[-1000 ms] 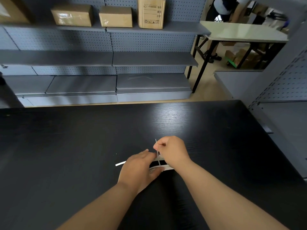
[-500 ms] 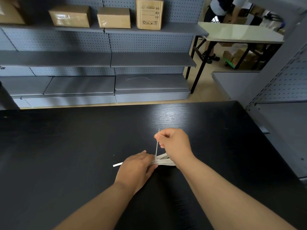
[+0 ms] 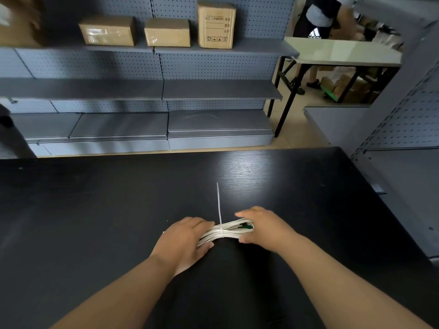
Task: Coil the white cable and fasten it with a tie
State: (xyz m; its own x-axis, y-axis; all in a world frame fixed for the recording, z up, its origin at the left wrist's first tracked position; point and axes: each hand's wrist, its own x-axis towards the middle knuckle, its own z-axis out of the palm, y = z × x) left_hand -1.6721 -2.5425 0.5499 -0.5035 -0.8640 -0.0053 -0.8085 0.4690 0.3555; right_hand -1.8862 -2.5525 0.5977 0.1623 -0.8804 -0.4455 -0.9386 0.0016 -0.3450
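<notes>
The left hand curls its fingers over one end of the white cable, a flat bundle of strands lying on the black surface. A tie cinches it mid-length, tail upright. The right hand pinches the other end. Both hands hide the ends, and a dark green bit at the right is unclear.

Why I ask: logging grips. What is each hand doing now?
Left hand: grips the left end of the white cable.
Right hand: grips its right end.

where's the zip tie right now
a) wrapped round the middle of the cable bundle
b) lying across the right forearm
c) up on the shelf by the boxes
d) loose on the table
a: the tie circles the white cable midway between the left hand and right hand, its tail pointing away over the table.
</notes>
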